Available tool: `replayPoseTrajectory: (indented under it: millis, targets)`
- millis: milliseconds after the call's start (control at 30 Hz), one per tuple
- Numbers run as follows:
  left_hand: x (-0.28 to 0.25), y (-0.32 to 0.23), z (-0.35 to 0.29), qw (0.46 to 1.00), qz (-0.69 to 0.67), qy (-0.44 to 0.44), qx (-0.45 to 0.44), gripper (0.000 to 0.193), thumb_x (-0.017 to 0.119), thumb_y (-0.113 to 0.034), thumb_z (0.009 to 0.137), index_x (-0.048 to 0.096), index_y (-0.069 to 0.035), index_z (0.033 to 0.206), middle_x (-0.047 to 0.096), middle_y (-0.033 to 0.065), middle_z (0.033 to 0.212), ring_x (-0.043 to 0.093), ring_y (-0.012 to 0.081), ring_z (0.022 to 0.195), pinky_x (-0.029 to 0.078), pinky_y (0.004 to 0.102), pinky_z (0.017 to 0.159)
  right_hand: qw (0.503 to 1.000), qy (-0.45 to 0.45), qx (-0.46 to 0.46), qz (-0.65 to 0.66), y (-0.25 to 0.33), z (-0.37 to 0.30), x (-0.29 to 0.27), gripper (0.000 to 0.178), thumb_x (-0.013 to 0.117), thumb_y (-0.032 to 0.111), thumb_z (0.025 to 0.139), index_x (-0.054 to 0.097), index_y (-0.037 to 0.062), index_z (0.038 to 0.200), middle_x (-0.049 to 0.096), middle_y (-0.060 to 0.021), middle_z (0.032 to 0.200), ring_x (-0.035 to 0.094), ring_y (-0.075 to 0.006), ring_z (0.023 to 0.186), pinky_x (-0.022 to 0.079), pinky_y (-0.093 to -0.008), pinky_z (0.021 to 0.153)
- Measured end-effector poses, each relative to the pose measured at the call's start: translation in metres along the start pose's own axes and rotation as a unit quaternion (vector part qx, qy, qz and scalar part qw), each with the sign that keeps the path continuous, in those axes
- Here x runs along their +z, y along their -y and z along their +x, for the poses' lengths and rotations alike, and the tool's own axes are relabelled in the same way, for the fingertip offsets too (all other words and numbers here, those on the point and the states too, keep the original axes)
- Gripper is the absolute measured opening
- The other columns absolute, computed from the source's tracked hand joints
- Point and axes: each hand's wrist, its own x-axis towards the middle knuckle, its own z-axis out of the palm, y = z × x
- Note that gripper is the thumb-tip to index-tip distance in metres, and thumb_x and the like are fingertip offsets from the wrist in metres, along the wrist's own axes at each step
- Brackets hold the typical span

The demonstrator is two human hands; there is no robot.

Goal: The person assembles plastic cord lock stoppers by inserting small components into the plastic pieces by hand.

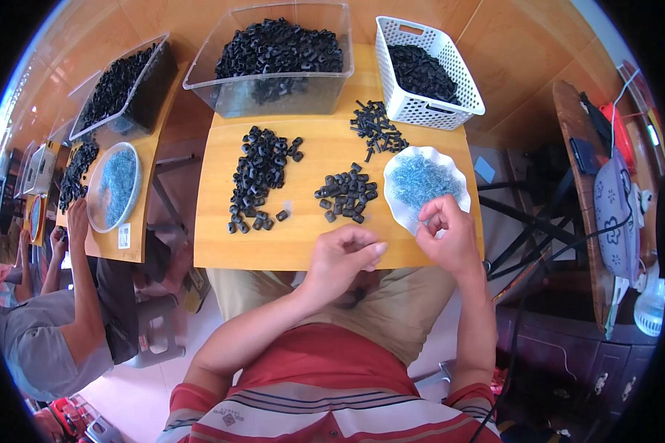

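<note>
My left hand (341,260) is held over the near edge of the wooden table (288,252), its fingers curled and the thumb laid against them. Whatever it may hold is hidden. Over the near rim of a white scalloped plate (394,209), the thumb and fingers of my right hand (451,238) are pinched together; nothing in them is large enough to make out. Tiny clear-bluish pieces (423,179) cover the plate. Just beyond my left hand lies a small cluster of short black plastic parts (346,193). A bigger heap of similar black parts (260,168) spreads to the left.
Slim black pegs (377,127) lie near a white perforated basket (430,111) of black parts. A clear bin (273,94) of black parts stands at the back. Leftward, another person (59,325) sits at a neighbouring table with a round tray (96,199).
</note>
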Motion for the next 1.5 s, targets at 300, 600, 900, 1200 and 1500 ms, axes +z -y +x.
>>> replayPoseTrajectory:
  millis: [300, 600, 900, 1200, 1500]
  targets:
    - [0.024, -0.006, 0.048, 0.994, 0.013, 0.097, -0.039, 0.03, 0.073, -0.015, 0.094, 0.068, 0.006, 0.114, 0.072, 0.0086, 0.091, 0.066, 0.0103, 0.074, 0.056, 0.0244, 0.068, 0.995, -0.032, -0.097, -0.003, 0.014, -0.009, -0.008, 0.026, 0.07, -0.009, 0.075, 0.053, 0.0031, 0.091, 0.065, -0.0094, 0.083, 0.065, -0.014, 0.06, 0.052, -0.0279, 0.056]
    - [0.032, -0.002, 0.055, 0.994, 0.038, 0.1, -0.009, 0.019, 0.07, -0.015, 0.096, 0.07, 0.003, 0.102, 0.07, 0.0043, 0.086, 0.063, 0.0082, 0.073, 0.053, 0.0233, 0.067, 0.992, -0.039, -0.105, 0.06, 0.004, -0.007, -0.007, 0.019, 0.068, -0.01, 0.079, 0.058, -0.0008, 0.093, 0.066, -0.009, 0.087, 0.064, -0.0106, 0.065, 0.052, -0.0249, 0.059]
    - [0.045, 0.0, 0.05, 0.994, 0.074, 0.058, 0.057, 0.015, 0.068, -0.011, 0.096, 0.067, 0.003, 0.102, 0.069, 0.0045, 0.088, 0.061, 0.0076, 0.073, 0.051, 0.0223, 0.065, 0.959, 0.037, 0.103, 0.262, -0.013, -0.014, 0.0, 0.024, 0.062, 0.019, 0.101, 0.064, -0.0034, 0.095, 0.064, -0.0052, 0.078, 0.066, -0.0117, 0.069, 0.052, -0.0253, 0.06]
    - [0.049, 0.003, 0.051, 0.996, 0.011, 0.051, 0.071, 0.013, 0.067, -0.009, 0.097, 0.068, 0.003, 0.102, 0.07, 0.0051, 0.086, 0.064, 0.0085, 0.077, 0.052, 0.0239, 0.069, 0.97, -0.063, 0.06, 0.226, -0.009, -0.018, 0.015, 0.019, 0.061, 0.016, 0.1, 0.064, -0.0023, 0.094, 0.067, -0.0057, 0.079, 0.065, -0.0117, 0.069, 0.052, -0.0263, 0.062]
    - [0.045, 0.011, 0.051, 0.995, -0.027, 0.072, 0.069, 0.014, 0.068, -0.01, 0.097, 0.067, 0.003, 0.102, 0.072, 0.0069, 0.09, 0.066, 0.0097, 0.081, 0.053, 0.0233, 0.069, 0.963, -0.124, 0.021, 0.237, -0.004, -0.022, 0.024, 0.012, 0.061, 0.009, 0.099, 0.063, -0.0027, 0.095, 0.064, -0.0059, 0.084, 0.063, -0.0105, 0.075, 0.05, -0.0248, 0.067]
